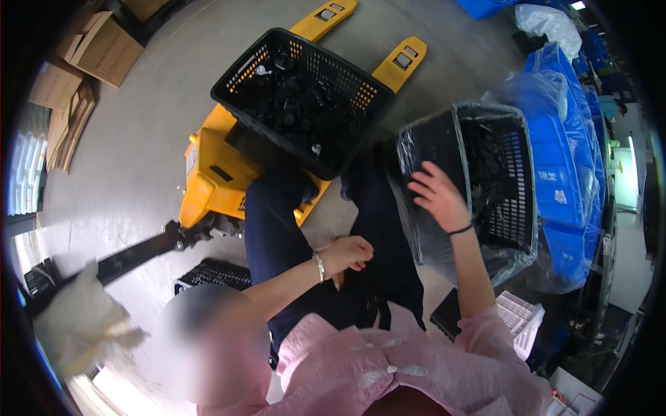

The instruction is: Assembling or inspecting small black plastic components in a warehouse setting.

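My left hand [345, 255], with a bracelet at the wrist, is held above my lap. Its fingers are curled together, and anything inside them is hidden. Over the near side of a plastic-lined basket [522, 187] on the right, my right hand [440, 197] hangs with its fingers spread and nothing in them. Many small black parts [485, 163] lie in that basket. Straight ahead, a black perforated basket [243, 100] holds more black parts [298, 104], with a couple of pale pieces among them.
The front basket rests over a yellow pallet jack [208, 180], whose dark handle [139, 255] reaches left. Blue crates [562, 159] wrapped in film stand beyond the lined basket. Cardboard boxes [107, 52] are at the far left. A black crate [215, 275] sits left of my legs.
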Demonstrator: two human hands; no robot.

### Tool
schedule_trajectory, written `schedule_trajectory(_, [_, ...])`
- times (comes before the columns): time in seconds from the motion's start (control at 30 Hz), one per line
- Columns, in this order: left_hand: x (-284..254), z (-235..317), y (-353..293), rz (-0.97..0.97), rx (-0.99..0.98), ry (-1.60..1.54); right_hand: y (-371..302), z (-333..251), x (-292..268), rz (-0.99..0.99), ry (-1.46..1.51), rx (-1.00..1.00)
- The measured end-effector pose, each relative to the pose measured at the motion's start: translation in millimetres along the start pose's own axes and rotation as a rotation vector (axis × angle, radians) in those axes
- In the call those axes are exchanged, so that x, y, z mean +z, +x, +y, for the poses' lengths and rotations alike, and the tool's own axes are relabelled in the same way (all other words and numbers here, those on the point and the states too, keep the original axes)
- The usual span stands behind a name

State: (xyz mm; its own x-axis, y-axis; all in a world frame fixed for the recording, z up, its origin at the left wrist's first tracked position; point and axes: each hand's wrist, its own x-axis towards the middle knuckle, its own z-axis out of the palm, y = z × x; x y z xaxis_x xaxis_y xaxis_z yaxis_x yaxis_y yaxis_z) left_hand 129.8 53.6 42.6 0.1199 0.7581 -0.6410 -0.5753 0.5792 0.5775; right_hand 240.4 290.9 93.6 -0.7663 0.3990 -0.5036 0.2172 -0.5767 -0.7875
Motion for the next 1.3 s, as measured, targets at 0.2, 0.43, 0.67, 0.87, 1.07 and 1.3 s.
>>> schedule_trajectory(0.2, [-43.1,35.2,86.5,-0.220,-0.070,0.493,176.2,53.9,69.3,-0.130,-0.081,0.283])
schedule_trajectory(0.43, [-64.7,65.1,168.7,-0.182,0.001,1.002,393.1,135.1,16.1,0.413,0.089,0.692])
schedule_trajectory(0.67, [-70.9,66.7,163.6,-0.208,0.101,0.754,501.4,162.6,39.6,0.572,-0.242,0.781])
schedule_trajectory(0.87, [-79.9,79.2,152.7,-0.231,0.023,0.709,503.7,181.5,45.4,0.375,-0.208,0.783])
schedule_trajectory(1.07, [-73.3,60.0,156.4,-0.070,0.207,0.618,490.9,205.4,49.0,0.348,-0.239,0.700])
schedule_trajectory(1.3, [-69.2,64.3,160.7,-0.171,0.059,0.609,492.8,211.6,78.7,0.452,-0.703,0.629])
